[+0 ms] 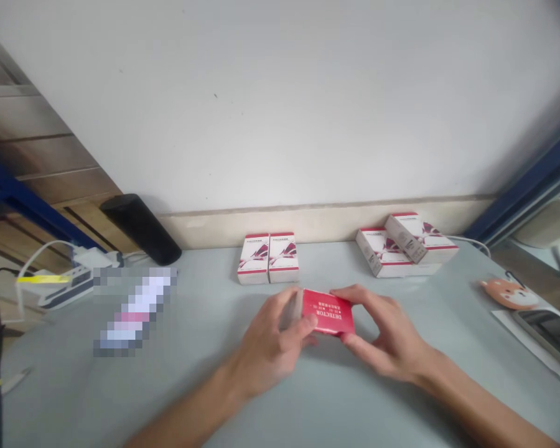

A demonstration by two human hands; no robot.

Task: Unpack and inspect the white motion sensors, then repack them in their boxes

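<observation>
A small box with a red face [329,313] printed "DETECTOR" is held between both hands above the front middle of the table. My left hand [277,336] grips its left end, the thumb lying on the red face. At its right end, the thumb and fingers of my right hand [385,333] pinch the edges. Behind them, two white and red boxes [254,254] [284,254] stand side by side near the wall. Farther right lies a group of similar boxes [404,269], one of them [413,233] resting tilted on top.
On the left are a black cylinder [142,229], a pixelated flat object [135,314] and a white power strip [79,277] with cables. At the right edge, a bear-shaped item [508,292] lies beside a dark-screened device [550,336]. A wall rises behind the table [205,305].
</observation>
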